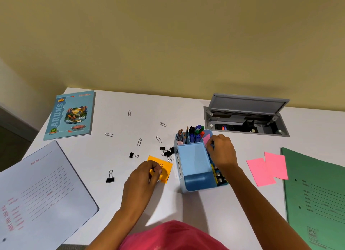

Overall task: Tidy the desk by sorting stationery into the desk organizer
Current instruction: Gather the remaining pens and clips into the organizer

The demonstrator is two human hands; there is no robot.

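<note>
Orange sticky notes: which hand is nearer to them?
Left. The left hand pinches the orange sticky notes; the right hand is across the blue organizer from them, pinching a pink note.

1. A person's left grip (143, 177) pinches an orange sticky note (164, 170) lying flat on the white bench (186, 208), just left of the blue desk organizer (194, 162).
2. The right grip (222, 152) pinches a pink note (206, 138) at the organizer's far right compartment; pens and pencils (194, 134) stand upright beside it.
3. Black binder clips (167, 153) cluster against the organizer's left wall, and paper clips (139, 142) lie scattered toward the far edge.
4. Two pink sheets (267, 167) overlap beside a green folder (317, 193) at the right edge.
5. A white folder (41, 193) overhangs the left edge; a blue notebook (71, 114) sits in the far left corner.
</note>
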